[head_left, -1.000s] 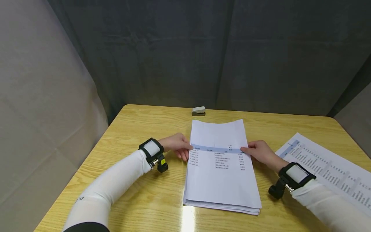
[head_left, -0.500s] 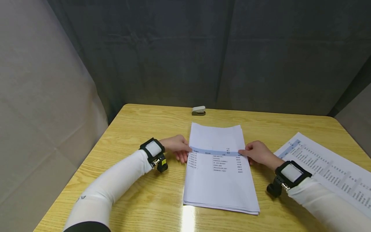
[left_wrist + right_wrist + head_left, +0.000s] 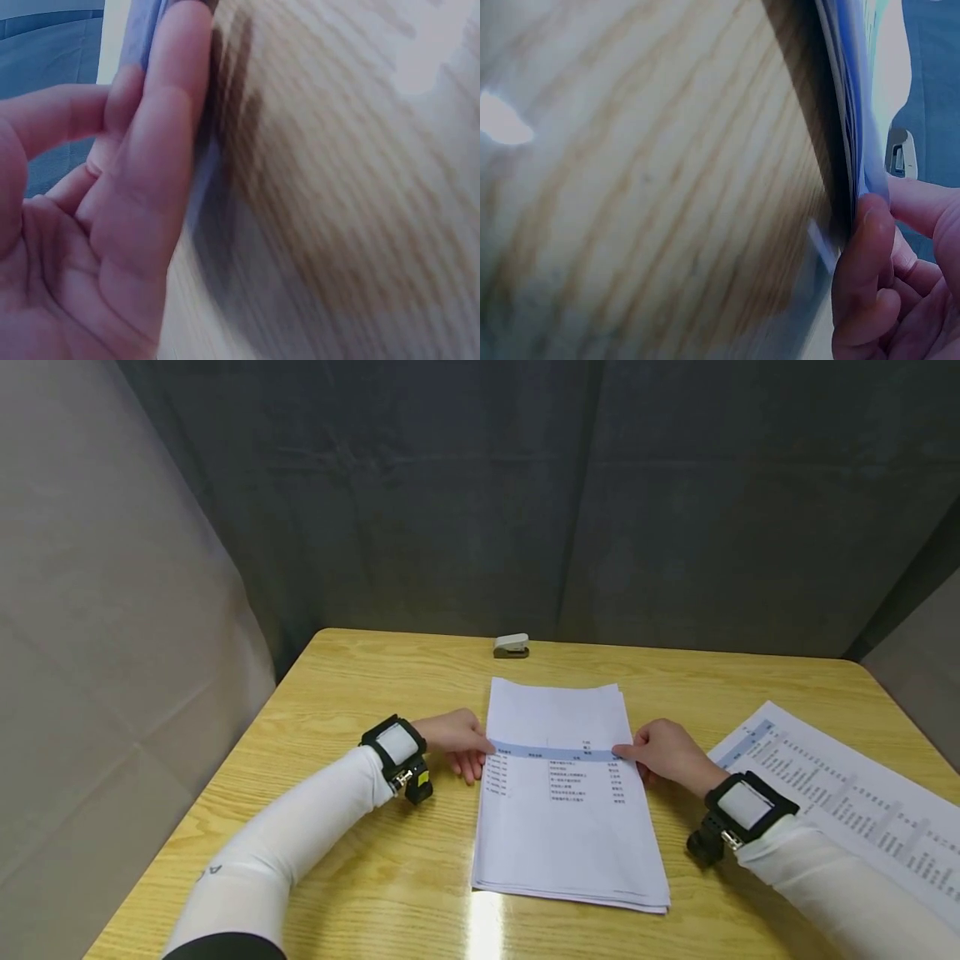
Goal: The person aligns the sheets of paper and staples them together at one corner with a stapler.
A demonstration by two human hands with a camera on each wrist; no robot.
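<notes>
Since a second ago, the far edge of the stack of white printed paper sheets (image 3: pixel 566 793) has pulled back toward you, away from the small grey stapler (image 3: pixel 512 646) at 12 o'clock, and the sheets have squared up; the loose layers that showed at the near right corner are now tighter. Your hands have hardly shifted.

The stack lies flat at the middle of the light wooden table (image 3: pixel 360 693), its top sheet crossed by a pale blue band with short rows of print below it.

Your left hand (image 3: pixel 454 742) sits at the stack's 9 o'clock edge, thumb on top and fingers (image 3: pixel 161 150) against the side, pinching the sheets. Your right hand (image 3: pixel 670 752) mirrors it at 3 o'clock, thumb and fingers (image 3: pixel 862 255) gripping the edge. Both forearms in white sleeves rest low over the table. A second printed sheet with blue header bars (image 3: pixel 840 797) lies at 4 o'clock, apart from the stack.
</notes>
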